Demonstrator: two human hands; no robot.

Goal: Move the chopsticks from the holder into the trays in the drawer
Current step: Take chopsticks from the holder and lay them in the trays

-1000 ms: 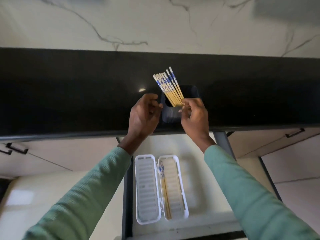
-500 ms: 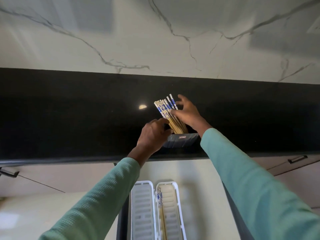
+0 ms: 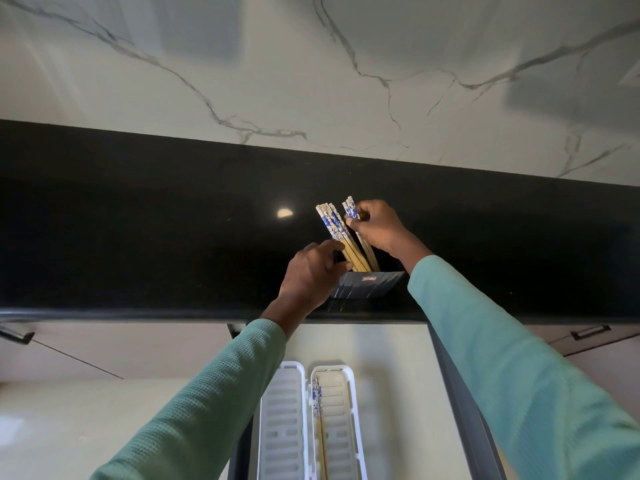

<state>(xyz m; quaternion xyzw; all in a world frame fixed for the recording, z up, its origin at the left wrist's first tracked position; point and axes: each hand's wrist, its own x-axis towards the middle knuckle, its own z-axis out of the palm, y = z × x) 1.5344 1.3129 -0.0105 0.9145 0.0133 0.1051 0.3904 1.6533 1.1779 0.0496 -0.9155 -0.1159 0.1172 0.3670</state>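
A dark grey holder (image 3: 369, 287) stands near the front edge of the black counter. Several wooden chopsticks (image 3: 334, 226) with blue-and-white tops lean out of it to the left. My right hand (image 3: 377, 226) pinches a pair of chopsticks (image 3: 350, 206) apart from the bunch, their lower ends still in the holder. My left hand (image 3: 310, 275) grips the holder's left side and touches the bunch. Below, in the open drawer, lie two white trays: the left tray (image 3: 282, 424) holds nothing, and the right tray (image 3: 341, 424) holds chopsticks (image 3: 318, 407).
The black counter (image 3: 138, 237) runs across the view under a marbled white wall (image 3: 311, 64). The drawer's dark side rail (image 3: 460, 403) passes under my right sleeve. Closed cabinet fronts with dark handles (image 3: 590, 332) flank the drawer.
The view has tilted up a little. My right hand has separated a pair of chopsticks from the bunch and closed on their tops. My left hand has stayed on the holder.
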